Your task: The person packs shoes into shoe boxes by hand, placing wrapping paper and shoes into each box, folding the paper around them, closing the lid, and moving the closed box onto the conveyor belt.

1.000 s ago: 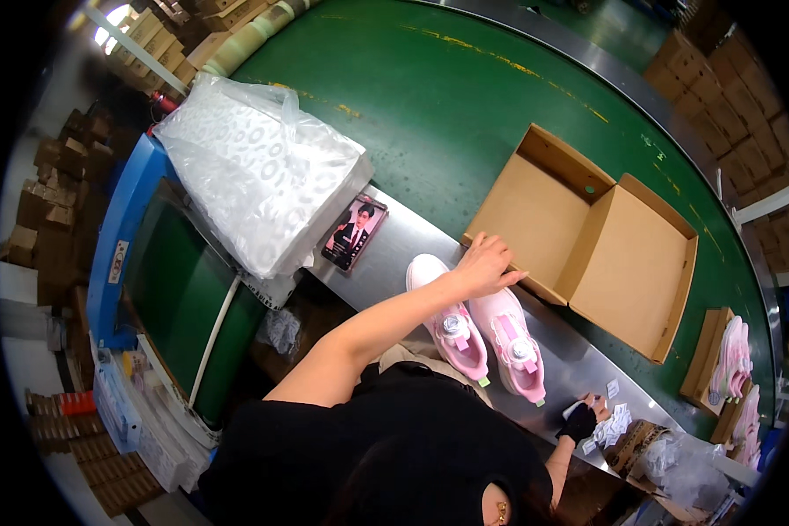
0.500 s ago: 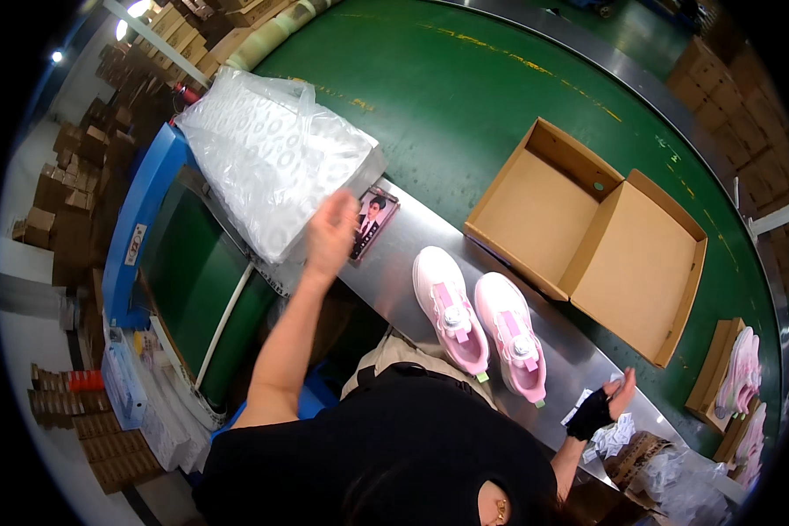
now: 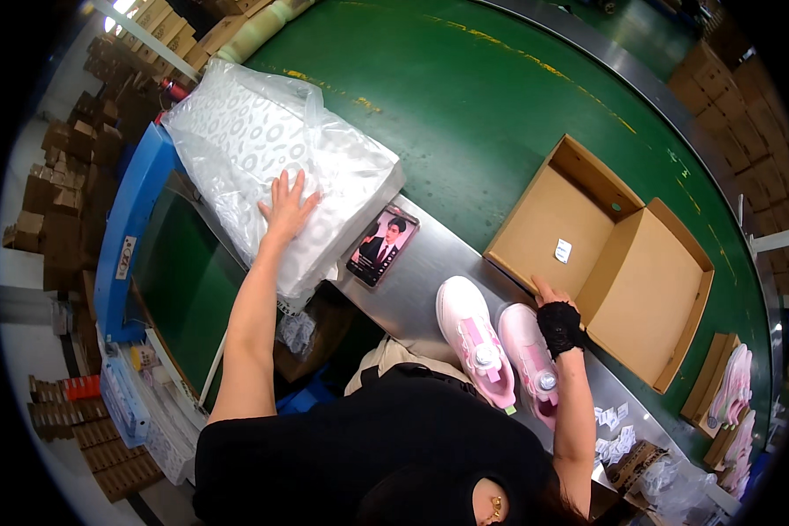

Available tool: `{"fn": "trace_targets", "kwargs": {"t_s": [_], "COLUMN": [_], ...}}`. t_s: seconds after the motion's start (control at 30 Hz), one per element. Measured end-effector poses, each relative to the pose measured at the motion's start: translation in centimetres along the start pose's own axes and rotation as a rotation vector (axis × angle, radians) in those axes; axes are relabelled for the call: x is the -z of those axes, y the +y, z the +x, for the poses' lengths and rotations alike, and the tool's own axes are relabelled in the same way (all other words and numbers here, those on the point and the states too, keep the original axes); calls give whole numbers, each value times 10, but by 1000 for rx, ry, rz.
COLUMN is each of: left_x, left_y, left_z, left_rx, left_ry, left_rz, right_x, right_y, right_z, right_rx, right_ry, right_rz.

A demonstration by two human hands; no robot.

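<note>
My left hand point(image 3: 287, 209) is open, its fingers spread flat on a stack of white patterned wrapping paper point(image 3: 263, 131) in clear plastic. My right hand point(image 3: 554, 298), in a black fingerless glove, is at the near edge of an open brown shoebox point(image 3: 644, 302). Its fingers look loosely stretched out, with nothing visible in them. A small white packet point(image 3: 563, 252) lies on the box floor. Closer to me, a pink sneaker point(image 3: 473, 337) stands beside its mate point(image 3: 524, 346), which my right hand and wrist partly cover.
A phone point(image 3: 383, 245) showing a person lies on the metal ledge point(image 3: 421, 298) by the paper stack. Small white packets point(image 3: 615, 443) are scattered near a torn carton point(image 3: 637, 465) at lower right. Behind stretches a green belt point(image 3: 465, 105). More pink shoes point(image 3: 732, 386) stand at far right.
My right hand has moved from the loose packets to the shoebox's near edge. A white packet now lies inside the box. My left hand has come down onto the wrapped paper.
</note>
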State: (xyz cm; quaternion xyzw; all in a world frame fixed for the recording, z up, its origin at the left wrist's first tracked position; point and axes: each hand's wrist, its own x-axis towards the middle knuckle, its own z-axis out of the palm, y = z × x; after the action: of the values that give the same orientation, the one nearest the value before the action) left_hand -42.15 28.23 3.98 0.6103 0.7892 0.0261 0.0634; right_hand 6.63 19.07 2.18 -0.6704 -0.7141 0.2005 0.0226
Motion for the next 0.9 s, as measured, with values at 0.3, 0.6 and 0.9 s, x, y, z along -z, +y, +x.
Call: {"fn": "trace_targets", "kwargs": {"t_s": [0.3, 0.6, 0.9], "left_x": [23, 191, 132], "left_y": [-15, 104, 320], "left_z": [24, -28, -88], "left_rx": [-10, -320, -811], "left_ry": [251, 829, -102], "left_rz": [1, -448, -1108], "right_x": [-18, -4, 98], "right_y": [19, 16, -80], "right_z": [-2, -6, -45], "right_rx": [12, -30, 262], "right_ry": [-9, -96, 414], "right_rz": [10, 28, 1050]}}
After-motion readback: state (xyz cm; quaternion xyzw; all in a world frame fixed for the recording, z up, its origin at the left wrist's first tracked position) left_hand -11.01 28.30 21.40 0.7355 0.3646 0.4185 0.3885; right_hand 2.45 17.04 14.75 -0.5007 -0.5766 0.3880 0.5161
